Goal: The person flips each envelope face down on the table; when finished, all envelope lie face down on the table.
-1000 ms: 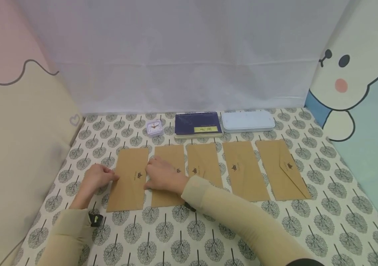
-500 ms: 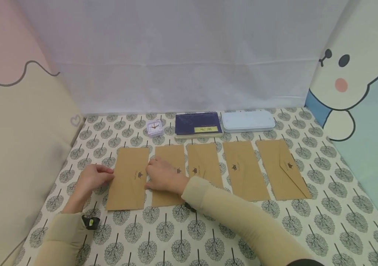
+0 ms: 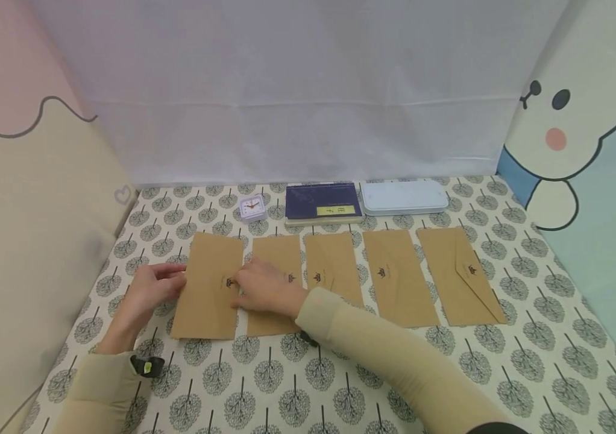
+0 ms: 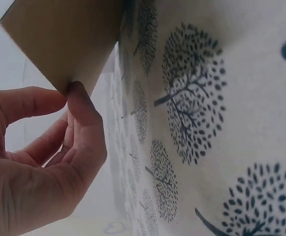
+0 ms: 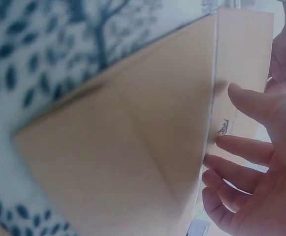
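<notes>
At the left end of a row of brown paper envelopes, my left hand [image 3: 147,292] pinches the left edge of the leftmost envelope [image 3: 205,295] between thumb and finger. In the left wrist view that envelope [image 4: 64,39] is tilted, its held edge raised off the cloth. My right hand [image 3: 270,290] lies over the second envelope [image 3: 275,247], fingertips at the right edge of the leftmost one. The right wrist view shows the right hand's fingers [image 5: 243,147] spread and loosely bent. Whether they press on the paper, I cannot tell.
Further right lie a third envelope [image 3: 335,253], a fourth envelope [image 3: 405,289] and one with its flap showing [image 3: 449,271]. Behind the row stand a small white clock [image 3: 252,208], a dark blue book [image 3: 319,199] and a pale blue case [image 3: 405,197]. A tree-print cloth [image 3: 264,386] covers the table.
The left edge of the leftmost envelope has risen with my left hand, and its far edge appears higher in view. My right hand has shifted slightly left onto its right edge.
</notes>
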The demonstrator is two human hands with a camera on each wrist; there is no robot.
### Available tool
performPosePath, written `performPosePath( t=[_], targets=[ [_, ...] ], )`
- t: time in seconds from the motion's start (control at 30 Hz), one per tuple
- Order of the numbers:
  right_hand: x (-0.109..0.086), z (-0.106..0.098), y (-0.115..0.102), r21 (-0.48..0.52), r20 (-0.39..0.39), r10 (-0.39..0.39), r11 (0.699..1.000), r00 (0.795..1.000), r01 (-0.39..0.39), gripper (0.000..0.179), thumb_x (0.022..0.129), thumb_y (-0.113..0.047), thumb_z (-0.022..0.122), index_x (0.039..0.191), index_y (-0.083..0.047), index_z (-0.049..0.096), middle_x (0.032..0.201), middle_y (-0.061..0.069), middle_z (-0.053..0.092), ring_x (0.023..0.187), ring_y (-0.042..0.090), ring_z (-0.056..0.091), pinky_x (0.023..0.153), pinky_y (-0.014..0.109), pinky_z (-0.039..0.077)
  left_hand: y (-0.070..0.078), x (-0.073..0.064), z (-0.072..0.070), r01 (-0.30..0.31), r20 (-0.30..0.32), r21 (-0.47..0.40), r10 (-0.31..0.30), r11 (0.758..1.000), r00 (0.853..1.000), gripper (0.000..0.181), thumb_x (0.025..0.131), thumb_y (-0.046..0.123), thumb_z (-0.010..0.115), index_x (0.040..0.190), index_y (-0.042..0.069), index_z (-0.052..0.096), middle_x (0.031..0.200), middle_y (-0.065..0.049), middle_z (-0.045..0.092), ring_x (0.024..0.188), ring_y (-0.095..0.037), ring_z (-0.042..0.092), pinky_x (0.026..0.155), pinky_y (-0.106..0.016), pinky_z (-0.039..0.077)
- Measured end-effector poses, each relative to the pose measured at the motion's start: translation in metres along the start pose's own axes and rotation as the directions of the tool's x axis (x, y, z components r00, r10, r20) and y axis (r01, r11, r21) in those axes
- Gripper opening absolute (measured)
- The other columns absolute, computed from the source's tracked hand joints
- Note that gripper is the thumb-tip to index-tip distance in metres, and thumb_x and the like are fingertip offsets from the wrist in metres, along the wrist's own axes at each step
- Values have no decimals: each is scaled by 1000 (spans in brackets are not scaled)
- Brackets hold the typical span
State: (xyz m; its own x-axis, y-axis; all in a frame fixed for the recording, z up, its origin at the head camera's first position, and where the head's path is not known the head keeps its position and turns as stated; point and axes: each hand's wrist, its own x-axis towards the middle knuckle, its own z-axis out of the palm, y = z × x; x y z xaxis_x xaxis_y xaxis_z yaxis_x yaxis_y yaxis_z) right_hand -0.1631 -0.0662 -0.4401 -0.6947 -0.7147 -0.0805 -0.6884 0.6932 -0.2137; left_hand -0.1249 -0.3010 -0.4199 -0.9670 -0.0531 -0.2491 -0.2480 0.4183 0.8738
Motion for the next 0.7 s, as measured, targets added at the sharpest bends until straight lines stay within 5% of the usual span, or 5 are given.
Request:
performPosePath(
  t=[0.27,0.47,0.7],
  targets=[
    [0,-4,-4,95,-8,-16,995,1000,16,45,83,-53,67,112,-19,62,75,-10,53,69,10,49,58,25,42,-3,-4,7,-87,-42,-83,84,993,996,43,96,13,59,130,-10,50,120,-28,57,87,-8,64,75,-27,54],
    [-2,-4,-5,187,-9,-2,982,1000,4,54,85,-49,67,128,-17,56,101,-8,59,91,10,52,78,23,43,-4,-2,8,-117,-17,-111,116,987,993,48,96,20,60,133,-7,49,125,-28,54,91,-12,65,78,-27,53],
    [-5,-5,-7,252,13,-7,968,1000,3,61,87,-47,66,135,-13,49,116,-2,59,104,12,54,88,22,43,-5,-3,12,-68,40,-212,79,975,996,54,98,24,56,139,-7,41,113,-7,65,92,-13,64,78,-26,52]
  ],
)
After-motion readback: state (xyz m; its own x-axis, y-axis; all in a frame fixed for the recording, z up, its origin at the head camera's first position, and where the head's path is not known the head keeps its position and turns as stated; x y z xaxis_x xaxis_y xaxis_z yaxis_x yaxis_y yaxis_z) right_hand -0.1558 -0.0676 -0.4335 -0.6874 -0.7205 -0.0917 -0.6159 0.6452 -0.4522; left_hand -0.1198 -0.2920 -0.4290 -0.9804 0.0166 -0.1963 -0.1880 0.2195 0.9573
